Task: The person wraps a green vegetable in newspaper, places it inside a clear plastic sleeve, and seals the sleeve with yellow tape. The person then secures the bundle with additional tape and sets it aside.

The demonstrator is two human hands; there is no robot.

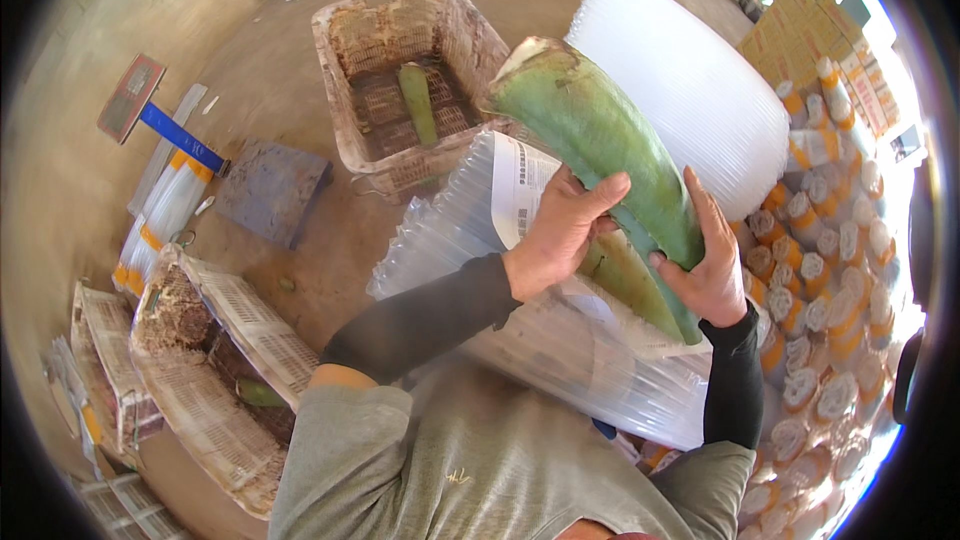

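Both hands hold a thick green succulent leaf (600, 127), apparently aloe, with a pale, browned cut end at the upper left. My left hand (555, 229) grips its left edge, thumb on top. On the opposite side, my right hand (709, 262) grips the lower right part. Beneath lies a yellowish-green leaf surface (626, 285); whether it is a separate leaf cannot be told. A printed paper sheet (517, 172) is spread under it, over clear ribbed air-column film (450, 232) in front of my body.
A stained plastic crate (345, 120) ahead contains one green leaf piece (418, 101). A platform scale (274, 187) stands at left, near another crate (202, 405). White ribbed film (675, 82) stands beyond the leaf. Several orange-banded film rolls (817, 292) are piled at right.
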